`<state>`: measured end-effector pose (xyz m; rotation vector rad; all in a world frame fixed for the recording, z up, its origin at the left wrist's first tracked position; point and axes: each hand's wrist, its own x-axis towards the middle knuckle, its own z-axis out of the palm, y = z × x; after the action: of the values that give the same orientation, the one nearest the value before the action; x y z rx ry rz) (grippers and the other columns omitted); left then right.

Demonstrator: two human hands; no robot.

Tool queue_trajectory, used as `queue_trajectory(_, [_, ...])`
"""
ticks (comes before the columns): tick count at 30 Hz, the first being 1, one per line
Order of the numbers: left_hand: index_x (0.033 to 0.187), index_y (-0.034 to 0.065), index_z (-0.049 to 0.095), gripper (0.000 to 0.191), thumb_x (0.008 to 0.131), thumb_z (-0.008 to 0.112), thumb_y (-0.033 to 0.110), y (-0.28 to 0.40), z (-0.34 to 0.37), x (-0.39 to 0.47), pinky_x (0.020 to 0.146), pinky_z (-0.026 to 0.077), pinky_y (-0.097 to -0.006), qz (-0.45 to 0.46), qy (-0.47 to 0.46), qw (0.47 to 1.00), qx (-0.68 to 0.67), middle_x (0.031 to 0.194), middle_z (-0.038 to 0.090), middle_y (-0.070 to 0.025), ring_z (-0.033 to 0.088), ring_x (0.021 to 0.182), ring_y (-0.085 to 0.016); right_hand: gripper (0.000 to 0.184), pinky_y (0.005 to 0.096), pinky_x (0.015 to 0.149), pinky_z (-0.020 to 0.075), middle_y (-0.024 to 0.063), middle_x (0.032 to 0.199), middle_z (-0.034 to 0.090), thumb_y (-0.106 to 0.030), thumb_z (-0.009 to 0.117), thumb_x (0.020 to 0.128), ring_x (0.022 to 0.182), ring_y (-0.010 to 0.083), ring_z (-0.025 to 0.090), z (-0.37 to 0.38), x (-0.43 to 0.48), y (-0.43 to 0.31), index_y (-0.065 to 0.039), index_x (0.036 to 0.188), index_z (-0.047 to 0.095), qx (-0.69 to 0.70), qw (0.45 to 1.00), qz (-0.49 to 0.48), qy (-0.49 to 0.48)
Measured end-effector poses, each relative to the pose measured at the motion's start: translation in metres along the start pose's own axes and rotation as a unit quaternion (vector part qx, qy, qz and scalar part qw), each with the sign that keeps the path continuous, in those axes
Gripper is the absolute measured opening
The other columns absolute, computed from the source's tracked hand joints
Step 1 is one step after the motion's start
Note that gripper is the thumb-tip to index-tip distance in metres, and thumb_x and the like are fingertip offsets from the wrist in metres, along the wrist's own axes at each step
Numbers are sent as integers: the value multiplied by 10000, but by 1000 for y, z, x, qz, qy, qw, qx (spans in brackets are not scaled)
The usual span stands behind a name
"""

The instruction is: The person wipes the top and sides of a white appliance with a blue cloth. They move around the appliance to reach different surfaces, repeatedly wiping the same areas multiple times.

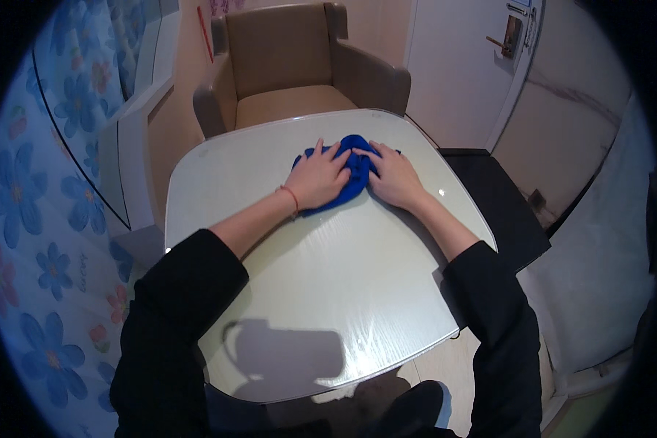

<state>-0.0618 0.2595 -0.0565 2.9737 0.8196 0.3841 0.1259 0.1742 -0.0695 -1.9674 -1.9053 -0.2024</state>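
A bunched blue cloth lies on the pale, glossy tabletop, towards its far side. My left hand rests palm down on the cloth's left part, fingers spread, a thin red bracelet around the wrist. From the right, my right hand reaches onto the cloth with its fingers, its palm beside the cloth's right edge. The fingertips of both hands come close together over the cloth. What lies beneath the palms is hidden.
A brown armchair stands beyond the table's far edge. To the right are a black low surface and a white door with a handle. A flowered blue curtain hangs at left, near a white-framed ledge.
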Motion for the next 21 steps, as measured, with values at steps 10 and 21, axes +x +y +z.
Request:
queue_trajectory(10, [1517,-11,379,689,989,493,418,21,-5,-35,1186,203,-620,-10,40,999,21,1580,314,-281,251,1476,-487,548,541,1183,293,172,1512,477,-37,569,881,1449,383,367,-20,-23,-34,-25,1426,506,70,994,-79,2])
queue_trajectory(21, [1471,8,471,676,916,642,354,20,-15,-36,1179,197,-636,-21,61,996,-63,1581,326,-266,280,1473,-472,676,577,1209,198,147,1590,369,-166,628,875,1500,356,281,-37,-33,-42,-122,1518,426,40,998,9,-44])
